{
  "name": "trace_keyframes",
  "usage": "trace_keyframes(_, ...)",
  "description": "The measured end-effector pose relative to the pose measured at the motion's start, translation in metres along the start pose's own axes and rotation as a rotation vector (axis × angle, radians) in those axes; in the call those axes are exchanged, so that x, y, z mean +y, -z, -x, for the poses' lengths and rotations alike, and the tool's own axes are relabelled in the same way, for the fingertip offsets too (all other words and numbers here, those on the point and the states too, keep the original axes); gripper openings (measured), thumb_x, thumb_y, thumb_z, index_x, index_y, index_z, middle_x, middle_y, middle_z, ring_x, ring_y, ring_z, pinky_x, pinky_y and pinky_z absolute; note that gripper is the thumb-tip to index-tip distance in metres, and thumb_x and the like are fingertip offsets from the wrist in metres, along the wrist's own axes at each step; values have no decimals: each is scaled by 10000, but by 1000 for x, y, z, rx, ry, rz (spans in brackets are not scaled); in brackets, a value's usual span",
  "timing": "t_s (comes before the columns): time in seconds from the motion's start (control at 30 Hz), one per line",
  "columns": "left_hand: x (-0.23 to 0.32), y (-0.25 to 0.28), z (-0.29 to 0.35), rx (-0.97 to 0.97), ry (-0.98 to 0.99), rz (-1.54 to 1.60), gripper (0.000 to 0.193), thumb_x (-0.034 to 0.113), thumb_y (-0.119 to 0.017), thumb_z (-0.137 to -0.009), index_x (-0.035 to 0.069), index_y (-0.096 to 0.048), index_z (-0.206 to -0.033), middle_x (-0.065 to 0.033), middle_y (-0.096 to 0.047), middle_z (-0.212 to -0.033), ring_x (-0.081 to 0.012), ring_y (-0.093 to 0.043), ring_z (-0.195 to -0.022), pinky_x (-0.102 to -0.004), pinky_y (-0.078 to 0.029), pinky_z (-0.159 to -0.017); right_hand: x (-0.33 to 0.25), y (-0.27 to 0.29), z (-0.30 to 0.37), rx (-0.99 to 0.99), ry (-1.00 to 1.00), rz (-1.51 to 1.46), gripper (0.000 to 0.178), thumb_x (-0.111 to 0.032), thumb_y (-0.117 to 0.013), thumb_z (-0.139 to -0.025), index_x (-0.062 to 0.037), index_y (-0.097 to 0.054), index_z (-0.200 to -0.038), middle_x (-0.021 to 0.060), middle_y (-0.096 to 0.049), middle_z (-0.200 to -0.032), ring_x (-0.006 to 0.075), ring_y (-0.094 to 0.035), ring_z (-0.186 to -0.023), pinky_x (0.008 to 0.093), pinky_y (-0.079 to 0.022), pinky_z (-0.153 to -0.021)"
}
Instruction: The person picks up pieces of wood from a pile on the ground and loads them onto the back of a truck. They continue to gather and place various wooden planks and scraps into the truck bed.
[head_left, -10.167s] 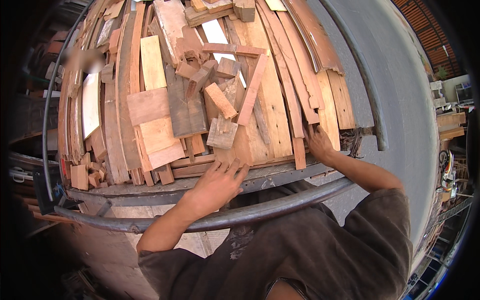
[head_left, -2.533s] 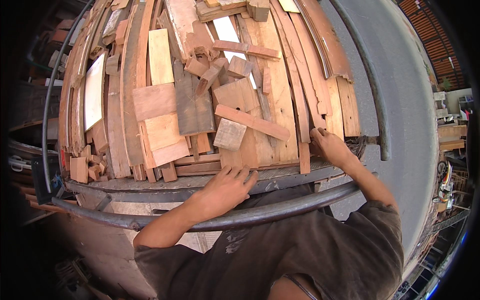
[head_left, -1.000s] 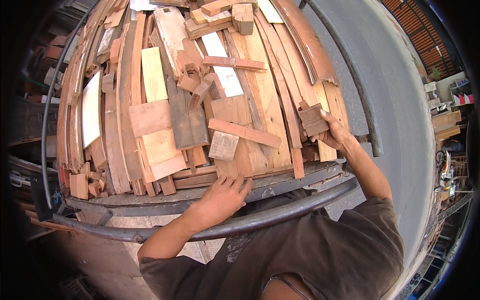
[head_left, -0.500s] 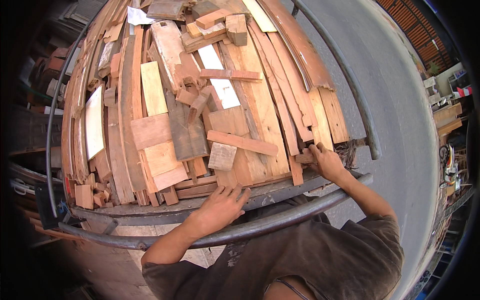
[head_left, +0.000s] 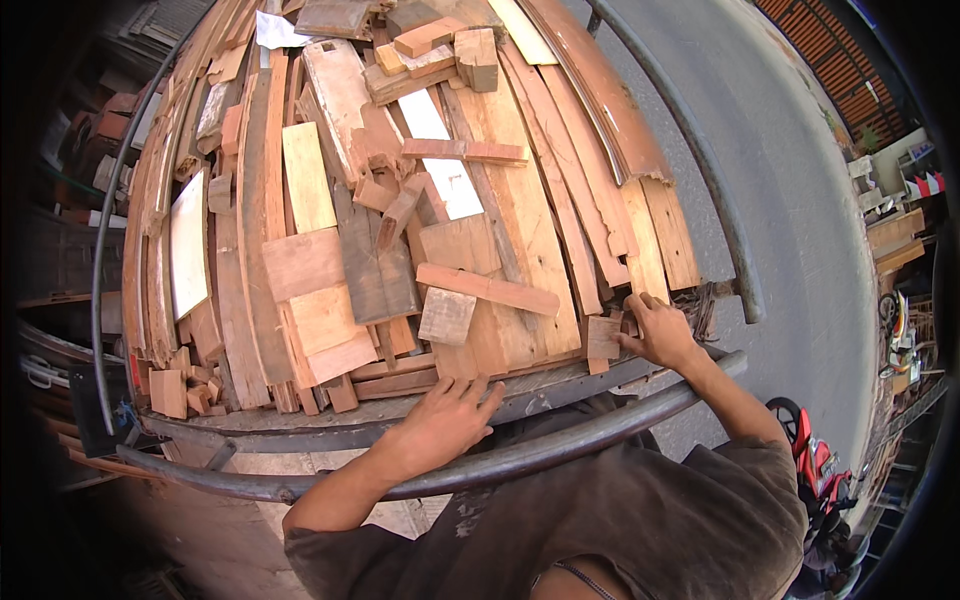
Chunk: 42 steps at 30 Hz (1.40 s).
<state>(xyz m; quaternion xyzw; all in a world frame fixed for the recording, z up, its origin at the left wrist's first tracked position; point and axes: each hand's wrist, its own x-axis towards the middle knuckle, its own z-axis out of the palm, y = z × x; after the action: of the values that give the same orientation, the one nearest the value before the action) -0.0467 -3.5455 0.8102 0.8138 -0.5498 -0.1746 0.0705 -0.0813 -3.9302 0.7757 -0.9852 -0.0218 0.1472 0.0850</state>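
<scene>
My left hand (head_left: pixel 440 425) lies open, fingers spread, on the near edge of the wood-loaded bed, holding nothing. At the near right corner of the load, my right hand (head_left: pixel 658 335) has its fingers curled and its thumb at the edge of a small wood block (head_left: pixel 603 338); the exact grip is partly hidden. Just beyond my left hand are a greyish square block (head_left: pixel 447 316) and a reddish wood strip (head_left: pixel 488 288) lying across pale boards (head_left: pixel 548 300). Long planks (head_left: pixel 648 235) end near my right fingers.
A curved metal rail (head_left: pixel 560 438) runs between my body and the load, with another side rail (head_left: pixel 700 150) on the right. Loose offcuts (head_left: pixel 430 60) are heaped at the far end. Beyond the right rail is a grey road (head_left: pixel 800 250), with a red motorcycle (head_left: pixel 820 465) at lower right.
The small block at my right hand has turned and shifted slightly nearer, and the hand has moved a little with it. My left hand is almost unmoved. A red motorcycle has come into view.
</scene>
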Motion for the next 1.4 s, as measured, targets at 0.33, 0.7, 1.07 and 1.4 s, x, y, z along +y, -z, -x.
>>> trace_keyframes(0.33,0,1,-1,6,23,6,599,332,-646,-922,-3,-479,-1391,-215,-538,-1339,-334,-578,-1154,-450,-434,-1003,-3,4,-10,-231,151,38,781,-478,-795,-737,3,-540,-1297,207,-544,-1185,404,-640,-1020,471,-538,-903)
trace_keyframes(0.7,0,4,1,37,27,11,594,314,-654,-917,-12,-481,-1382,-220,-542,-1322,-330,-580,-1152,-443,-445,-998,7,15,-2,-150,-118,-290,610,-380,-773,-763,59,-608,-1153,255,-628,-1077,405,-662,-931,477,-541,-843)
trace_keyframes(1.07,0,2,3,35,13,44,615,284,-693,-886,-54,-501,-1362,-246,-557,-1296,-350,-606,-1116,-428,-476,-969,-20,-11,2,15,105,11,480,-147,-563,-978,-86,-454,-1442,234,-601,-1081,425,-633,-923,491,-549,-782)
trace_keyframes(1.4,-2,-2,3,73,42,-5,623,299,-687,-889,-53,-500,-1368,-230,-574,-1297,-356,-619,-1098,-424,-479,-970,-12,-18,-3,111,52,-131,269,-49,-511,-977,-54,-463,-1241,249,-596,-949,491,-633,-813,541,-541,-666)
